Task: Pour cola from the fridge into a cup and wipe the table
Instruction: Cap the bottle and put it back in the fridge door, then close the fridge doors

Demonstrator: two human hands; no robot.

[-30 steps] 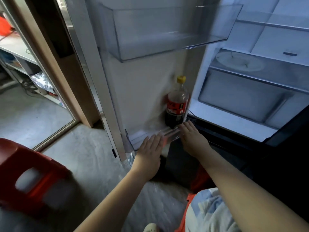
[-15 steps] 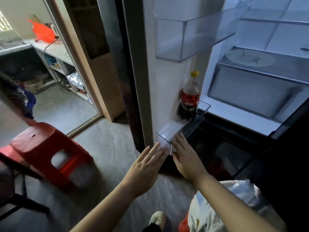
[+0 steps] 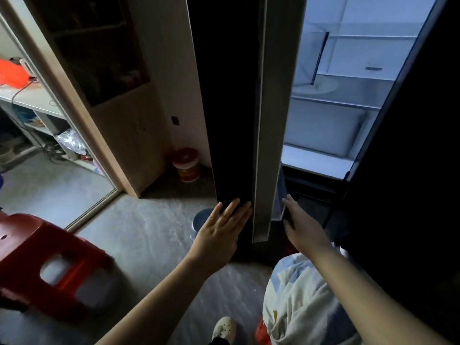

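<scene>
The fridge door (image 3: 261,120) stands edge-on in the middle of the head view, dark outer face to the left, pale edge strip to the right. My left hand (image 3: 221,232) lies flat with fingers spread against the door's dark outer face near its bottom. My right hand (image 3: 301,225) reaches past the door's inner side, fingertips touching the clear lower door bin (image 3: 280,195). The cola bottle is hidden behind the door. The lit fridge interior (image 3: 331,125) shows through the gap at the right.
A red plastic stool (image 3: 47,265) stands on the floor at the lower left. A small red-lidded tub (image 3: 186,165) sits by the wall behind the door. A wooden door frame (image 3: 104,135) and shelves lie to the left. The dark right fridge door (image 3: 410,145) borders the gap.
The fridge door has swung toward closed, now seen edge-on, and the cola bottle has dropped out of sight. My left hand moved onto the door's outer face; my right stays at the lower bin.
</scene>
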